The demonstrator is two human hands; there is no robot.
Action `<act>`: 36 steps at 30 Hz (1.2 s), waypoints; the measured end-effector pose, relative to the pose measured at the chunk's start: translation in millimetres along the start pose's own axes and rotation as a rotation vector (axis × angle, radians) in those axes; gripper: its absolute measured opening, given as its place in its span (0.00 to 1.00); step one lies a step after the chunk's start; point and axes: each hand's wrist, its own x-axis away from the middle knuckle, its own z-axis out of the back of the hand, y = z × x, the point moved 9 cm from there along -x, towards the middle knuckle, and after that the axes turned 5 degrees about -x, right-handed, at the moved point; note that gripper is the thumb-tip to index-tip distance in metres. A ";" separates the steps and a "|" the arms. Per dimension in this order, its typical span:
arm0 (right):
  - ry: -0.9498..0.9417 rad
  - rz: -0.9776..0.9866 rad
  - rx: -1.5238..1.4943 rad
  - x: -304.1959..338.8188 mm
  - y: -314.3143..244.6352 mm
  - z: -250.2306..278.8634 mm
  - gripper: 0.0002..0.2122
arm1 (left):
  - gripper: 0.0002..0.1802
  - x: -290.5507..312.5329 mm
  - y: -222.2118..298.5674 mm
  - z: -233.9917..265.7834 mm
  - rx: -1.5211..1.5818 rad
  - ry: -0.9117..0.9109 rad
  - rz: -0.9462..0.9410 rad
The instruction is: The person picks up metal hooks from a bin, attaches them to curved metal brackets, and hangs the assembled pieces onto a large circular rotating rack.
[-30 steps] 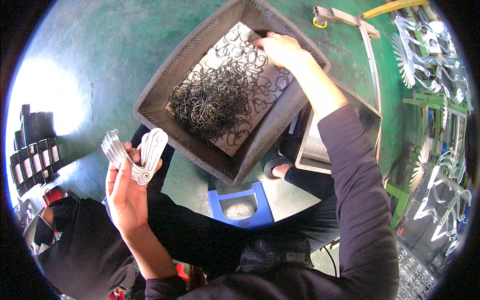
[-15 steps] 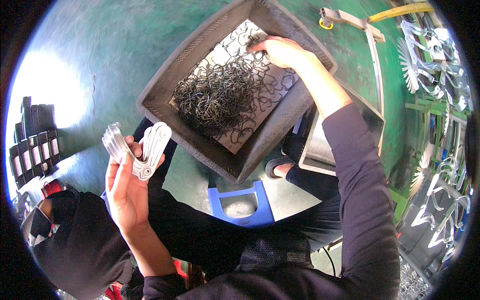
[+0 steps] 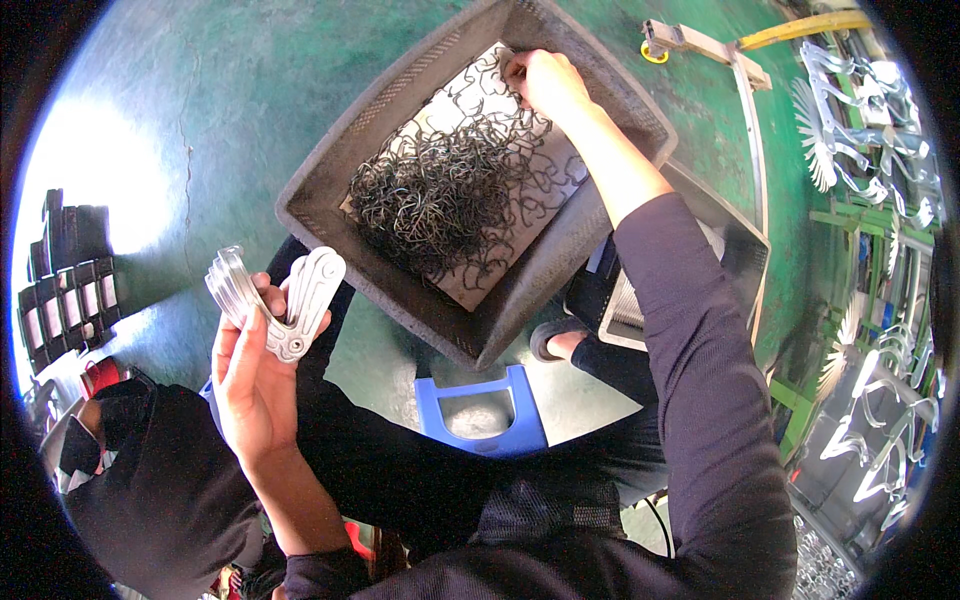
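Note:
My left hand (image 3: 255,370) is closed around several silver metal brackets (image 3: 305,300), grooved and rounded at the ends, fanned out in a V above my fingers. A dark plastic crate (image 3: 335,270) lies in front of me, tilted as a diamond. Inside it, on a pale sheet, is a tangled heap of dark bent wire hooks (image 3: 430,195), with looser ones spread around it. My right hand (image 3: 552,85) reaches into the crate's far corner, fingers pinched on a small clump of the hooks, partly hidden by the fingers.
A blue plastic stool (image 3: 485,440) stands between my legs. Right of the crate is another bin (image 3: 745,235), partly under my arm. Metal parts hang on a rack (image 3: 870,130) at far right. A person in a dark hood (image 3: 160,480) is close at my left.
My right hand has moved slightly left and farther into the crate's far corner, its forearm following. The left hand and its brackets have hardly moved.

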 end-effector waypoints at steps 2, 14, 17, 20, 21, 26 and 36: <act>0.019 -0.053 0.097 -7.6 0.0 -5.5 0.09 | 0.16 0.4 -1.7 1.2 -0.014 0.009 0.010; -0.139 -0.055 0.224 16.7 -29.3 8.5 0.17 | 0.17 4.6 -4.8 -3.6 -0.076 -0.097 -0.025; -0.050 0.025 0.158 40.8 -37.5 29.4 0.13 | 0.14 8.4 -3.5 0.7 -0.164 -0.049 -0.074; -0.020 0.010 -0.142 65.0 -23.5 44.0 0.07 | 0.11 14.0 1.9 -19.9 -0.269 -0.057 -0.142; -0.017 -0.001 -0.286 75.2 -21.5 51.0 0.06 | 0.10 15.9 -0.5 -25.0 -0.281 -0.072 -0.128; 0.039 0.083 -0.771 153.6 -42.0 89.1 0.04 | 0.09 29.9 -14.7 -50.9 -0.307 -0.194 -0.148; -0.231 0.127 -0.965 284.3 -116.5 150.2 0.15 | 0.12 76.9 -61.5 -90.4 -0.437 -0.448 -0.158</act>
